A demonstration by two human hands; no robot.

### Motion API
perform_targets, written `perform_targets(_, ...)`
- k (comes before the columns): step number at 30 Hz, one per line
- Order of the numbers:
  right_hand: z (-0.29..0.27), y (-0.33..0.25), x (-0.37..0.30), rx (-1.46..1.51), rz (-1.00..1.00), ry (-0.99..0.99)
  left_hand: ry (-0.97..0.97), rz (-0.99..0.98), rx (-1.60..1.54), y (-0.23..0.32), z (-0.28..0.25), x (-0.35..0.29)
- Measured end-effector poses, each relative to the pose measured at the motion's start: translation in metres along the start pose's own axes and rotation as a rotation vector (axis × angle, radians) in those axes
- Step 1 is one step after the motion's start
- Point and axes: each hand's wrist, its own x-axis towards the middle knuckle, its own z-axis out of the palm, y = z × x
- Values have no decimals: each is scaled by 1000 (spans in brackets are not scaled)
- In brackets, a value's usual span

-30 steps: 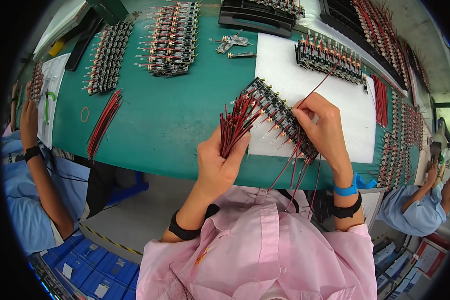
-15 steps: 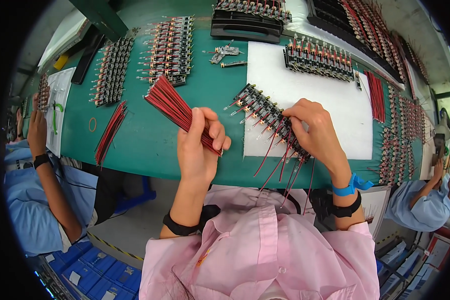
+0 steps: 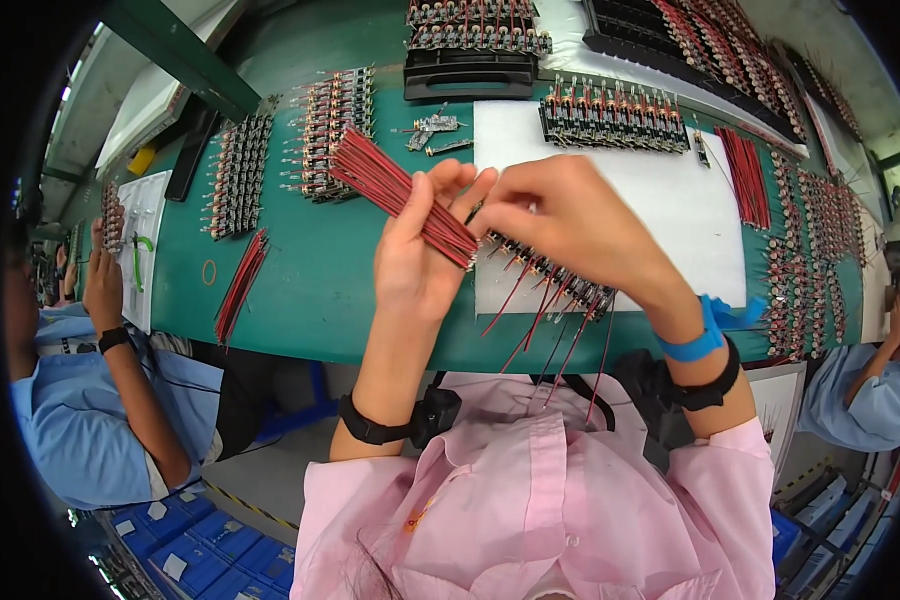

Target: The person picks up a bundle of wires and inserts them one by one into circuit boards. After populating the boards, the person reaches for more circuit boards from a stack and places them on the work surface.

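Note:
My left hand (image 3: 420, 240) is closed around a bundle of thin red and black wires (image 3: 385, 180), which slants up and to the left out of it. Meeting its fingertips is my right hand (image 3: 570, 225), its thumb and fingers pinched together. What lies in that pinch is too small to make out. Below and partly behind the right hand runs a slanted row of small circuit boards (image 3: 570, 285), on a white foam sheet (image 3: 705, 265). Several loose red wires trail from this row toward me over the bench's near edge.
More rows of boards (image 3: 615, 118) stand at the foam's far side, with red wires (image 3: 742, 175) to their right. On the green bench (image 3: 310, 290) lie a wire bundle (image 3: 240, 290), a rubber band (image 3: 209, 272) and board rows (image 3: 330, 135). Co-workers sit at both sides.
My right hand has left the board row and moved left and up to my left hand's fingertips. The left hand has shifted slightly right with the wires. The whole view has shifted a little.

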Motion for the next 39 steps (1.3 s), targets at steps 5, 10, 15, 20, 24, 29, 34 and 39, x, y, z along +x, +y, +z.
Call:
perform_targets(5, 15, 10, 11, -88, -83, -3, -62, 73, 167, -6, 8, 4)
perform_targets(10, 18, 16, 13, 39, -73, -21, 6, 79, 219, -7, 11, 3)
perform_targets(15, 20, 19, 13, 103, -57, -43, -21, 90, 312, -6, 10, 1)
perform_targets(20, 19, 16, 10, 149, -15, -66, 13, 111, 338, -10, 16, -1)
perform_targets(24, 19, 17, 8, 142, -60, -43, -5, 108, 333, -11, 12, -1)
perform_targets(29, 11, 24, 3, 307, -39, -51, 47, 86, 292, -10, 13, -4)
perform_targets(34, 3, 19, -1, 699, 198, -97, 198, 178, 381, -10, 8, -8)
perform_targets(39, 4, 19, -5, 855, 242, -58, 102, 8, 655, -4, 13, -18)
